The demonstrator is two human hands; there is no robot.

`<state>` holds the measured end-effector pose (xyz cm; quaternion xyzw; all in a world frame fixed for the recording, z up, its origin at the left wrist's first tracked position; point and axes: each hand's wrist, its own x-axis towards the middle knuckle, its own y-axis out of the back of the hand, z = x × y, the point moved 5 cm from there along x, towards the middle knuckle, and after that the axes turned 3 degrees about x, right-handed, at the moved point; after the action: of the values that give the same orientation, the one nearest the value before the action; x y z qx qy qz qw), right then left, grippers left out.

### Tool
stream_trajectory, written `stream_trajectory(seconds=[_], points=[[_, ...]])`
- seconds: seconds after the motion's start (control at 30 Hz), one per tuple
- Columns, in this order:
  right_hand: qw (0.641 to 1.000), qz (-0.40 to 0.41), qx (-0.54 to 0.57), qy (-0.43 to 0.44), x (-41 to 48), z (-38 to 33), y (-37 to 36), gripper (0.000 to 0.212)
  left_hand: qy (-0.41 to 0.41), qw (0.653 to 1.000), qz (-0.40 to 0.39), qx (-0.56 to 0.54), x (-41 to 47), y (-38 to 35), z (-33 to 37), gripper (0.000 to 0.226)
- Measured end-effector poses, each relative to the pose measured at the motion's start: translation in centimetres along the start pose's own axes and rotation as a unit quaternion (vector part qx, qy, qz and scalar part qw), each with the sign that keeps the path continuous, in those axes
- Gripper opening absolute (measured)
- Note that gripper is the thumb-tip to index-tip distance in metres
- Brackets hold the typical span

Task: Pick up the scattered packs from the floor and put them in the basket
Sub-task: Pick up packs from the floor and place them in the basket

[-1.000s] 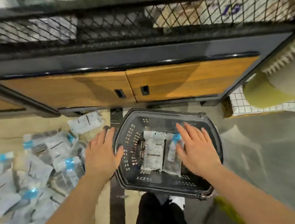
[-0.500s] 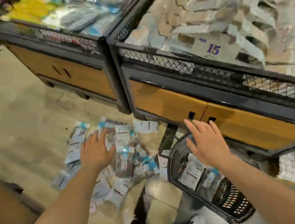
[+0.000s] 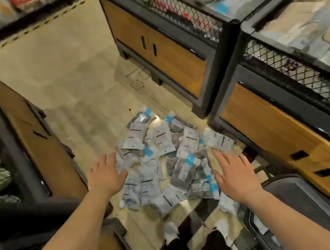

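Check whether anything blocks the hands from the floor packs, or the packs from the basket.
Nothing visible does. The left hand and right hand are open at the edges of the packs; the basket stands beside the pile, by the right arm.

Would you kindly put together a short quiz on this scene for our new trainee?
1. True or false: the left hand and the right hand are both empty.
2. Fill in: the packs lie heaped on the ___.
3. Where is the basket? A) left of the packs; B) lower right, beside the right arm; C) on a shelf.
Key: 1 true; 2 floor; 3 B.
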<state>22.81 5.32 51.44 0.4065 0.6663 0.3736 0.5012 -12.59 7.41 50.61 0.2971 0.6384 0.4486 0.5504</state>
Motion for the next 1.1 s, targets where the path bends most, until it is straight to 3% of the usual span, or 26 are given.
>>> stream_trajectory(seconds=[0.23,0.37,0.6,0.77,0.9,1.0,1.1], points=[[0.992,-0.102,0.022,0.068,12.2,-5.4,-11.3,0.063,0.099,0.992,-0.048,-0.058,6.3,-10.7,-5.3,0.065],[0.979,-0.176,0.093,0.039,19.6,-6.6,-23.7,0.065,0.173,0.976,-0.117,-0.069,10.6,-22.8,-8.0,0.067],[0.96,-0.214,0.18,0.023,29.6,-5.9,-46.1,0.068,0.228,0.949,-0.197,-0.089,18.7,-45.5,-9.6,0.072],[0.932,-0.233,0.27,-0.072,34.0,-4.4,-59.0,0.071,0.266,0.937,-0.171,-0.146,23.9,-57.5,-10.5,0.067],[0.897,-0.235,0.351,-0.133,36.5,-4.4,-65.6,0.085,0.316,0.916,-0.128,-0.212,28.0,-63.5,-13.1,0.061],[0.886,-0.223,0.376,-0.157,37.8,-4.8,-68.5,0.097,0.33,0.916,-0.081,-0.213,30.5,-65.6,-15.7,0.079],[0.877,-0.218,0.396,-0.164,38.0,-5.9,-70.2,0.103,0.337,0.9,-0.091,-0.26,32.7,-67.0,-17.8,0.105]])
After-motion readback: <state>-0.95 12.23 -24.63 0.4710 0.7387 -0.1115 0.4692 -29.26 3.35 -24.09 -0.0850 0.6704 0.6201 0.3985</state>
